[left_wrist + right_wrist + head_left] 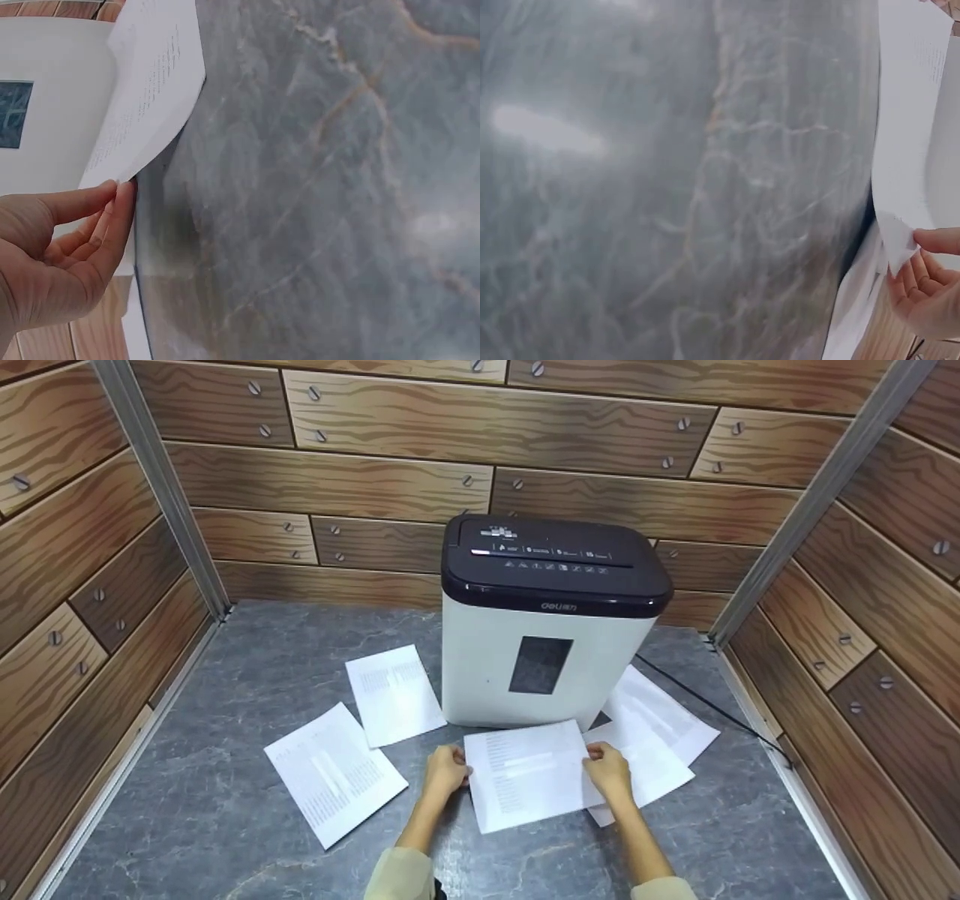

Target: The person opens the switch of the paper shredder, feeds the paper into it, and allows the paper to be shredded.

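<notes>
Both hands hold one printed sheet of paper (532, 772) in front of a paper shredder (480, 660) with a white bin and a black top. My left hand (446, 769) pinches the sheet's left edge; in the left wrist view, thumb and fingertips of the left hand (67, 255) meet on a corner of the paper (150, 90). At the right edge, my right hand (610, 772) pinches the sheet too. The right wrist view has the right hand (930, 285) gripping a corner of the paper (907, 150), partly cut off by the frame.
Two printed sheets lie left of the shredder, an upper sheet (397, 697) and a lower sheet (337, 776). More sheets (652, 765) overlap on the right. A black power cord (705, 701) runs to the right wall. Wood-patterned walls (390, 487) enclose the grey marbled floor (210, 780).
</notes>
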Demonstrator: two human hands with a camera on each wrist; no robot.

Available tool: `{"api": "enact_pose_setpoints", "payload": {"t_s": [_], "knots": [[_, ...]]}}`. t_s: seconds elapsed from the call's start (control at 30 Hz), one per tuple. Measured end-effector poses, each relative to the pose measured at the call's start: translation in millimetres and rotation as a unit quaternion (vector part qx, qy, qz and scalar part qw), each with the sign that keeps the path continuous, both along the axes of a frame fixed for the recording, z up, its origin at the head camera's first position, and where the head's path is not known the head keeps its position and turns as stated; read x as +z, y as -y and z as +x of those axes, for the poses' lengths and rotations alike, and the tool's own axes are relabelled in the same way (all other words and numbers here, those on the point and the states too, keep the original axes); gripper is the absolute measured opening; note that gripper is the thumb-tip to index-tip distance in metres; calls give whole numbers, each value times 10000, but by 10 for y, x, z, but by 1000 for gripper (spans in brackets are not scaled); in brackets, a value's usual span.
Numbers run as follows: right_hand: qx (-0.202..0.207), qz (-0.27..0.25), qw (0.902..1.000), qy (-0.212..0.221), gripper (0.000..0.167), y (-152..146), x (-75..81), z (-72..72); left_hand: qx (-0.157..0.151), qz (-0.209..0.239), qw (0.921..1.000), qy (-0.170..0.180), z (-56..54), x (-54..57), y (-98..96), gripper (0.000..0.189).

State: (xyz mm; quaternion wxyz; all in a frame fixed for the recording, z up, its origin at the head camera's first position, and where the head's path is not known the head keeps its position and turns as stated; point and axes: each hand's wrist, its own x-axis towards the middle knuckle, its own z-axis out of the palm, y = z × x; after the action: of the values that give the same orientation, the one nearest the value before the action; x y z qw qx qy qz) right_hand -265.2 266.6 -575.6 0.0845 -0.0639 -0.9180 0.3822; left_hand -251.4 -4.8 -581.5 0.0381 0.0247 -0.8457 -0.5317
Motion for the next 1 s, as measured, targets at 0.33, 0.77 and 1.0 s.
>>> {"api": "enact_pose_setpoints", "payload": {"t_s": [0.33,0.77,1.0], "knots": [[-249,-144,9973,-669,11,-23,200,38,524,468,9972,-268,-52,202,-9,7],[-281,-793,9934,-780,12,6,424,56,896,617,9896,-943,-112,448,-19,6],[-253,-1128,9883,-994,12,31,552,69,1011,815,9845,-1179,-113,570,-6,6]]}}
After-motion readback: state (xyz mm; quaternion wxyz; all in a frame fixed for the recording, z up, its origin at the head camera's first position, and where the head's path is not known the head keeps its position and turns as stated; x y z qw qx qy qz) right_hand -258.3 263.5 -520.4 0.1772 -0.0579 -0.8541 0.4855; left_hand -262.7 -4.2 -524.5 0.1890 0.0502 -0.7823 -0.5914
